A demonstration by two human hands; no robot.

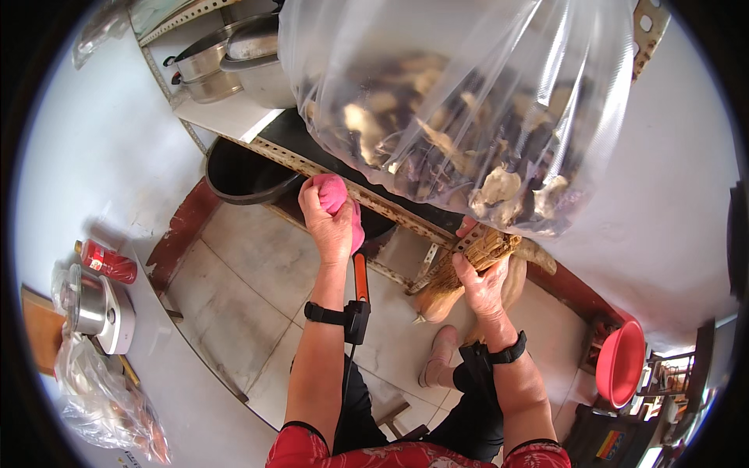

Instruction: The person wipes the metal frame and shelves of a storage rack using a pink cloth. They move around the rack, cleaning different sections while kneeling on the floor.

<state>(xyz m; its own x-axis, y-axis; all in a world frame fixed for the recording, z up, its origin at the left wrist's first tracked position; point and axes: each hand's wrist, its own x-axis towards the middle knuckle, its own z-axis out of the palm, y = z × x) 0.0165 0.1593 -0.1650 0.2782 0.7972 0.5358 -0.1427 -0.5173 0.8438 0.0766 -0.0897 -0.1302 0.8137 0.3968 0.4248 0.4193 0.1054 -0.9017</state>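
My left hand (327, 225) grips a bunched pink cloth (332, 194) against the rusty front rail (386, 207) of a perforated metal shelf. Lower right, my right hand (485, 286) closes around a bundle of straw, perhaps a broom head (485, 248), beside the shelf's corner post; most of its fingers are hidden. Just above this hand hangs a large clear plastic bag (468, 117) filled with dried, pale and dark pieces. Under the bundle lies an orange-tan squash (442, 301), with a long pale gourd (535, 255) to the right.
Metal pots (205, 64) stand on the upper shelf, above a black tub (248, 172). On the left, a white table (175, 374) carries a small electric pot (88, 310), a red bottle (111, 261) and plastic bags (105, 398). A red basin (620, 362) is at right.
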